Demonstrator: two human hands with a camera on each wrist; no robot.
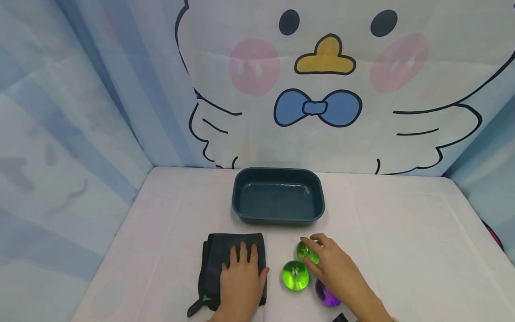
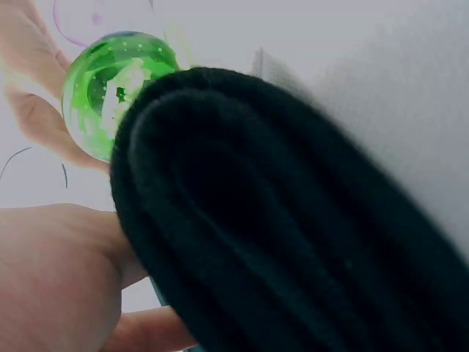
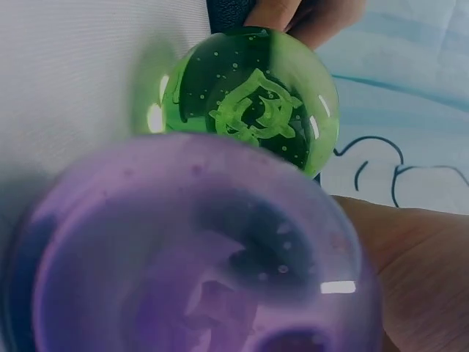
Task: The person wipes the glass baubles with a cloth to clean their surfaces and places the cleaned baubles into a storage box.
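Observation:
My left hand [image 1: 243,284] lies with fingers outstretched on a folded dark cloth [image 1: 213,264], which has a loop at its near left corner. In the left wrist view the folded edge of that cloth [image 2: 242,205] fills much of the frame. To the right, my right hand [image 1: 338,268] holds a clear green ball [image 1: 304,251] between thumb and fingers, which partly cover it. Just nearer sits a second green ball [image 1: 295,276]. Under the right wrist a clear purple ball [image 1: 327,295] is partly hidden; it looms close in the right wrist view.
Behind the cloth and balls stands a dark teal rectangular dish [image 1: 277,219] with raised sides. A white cover [image 1: 402,232] spreads over the table. Printed curtains [image 1: 314,147] hang along its back and sides. A small black piece [image 1: 340,318] shows at the bottom edge.

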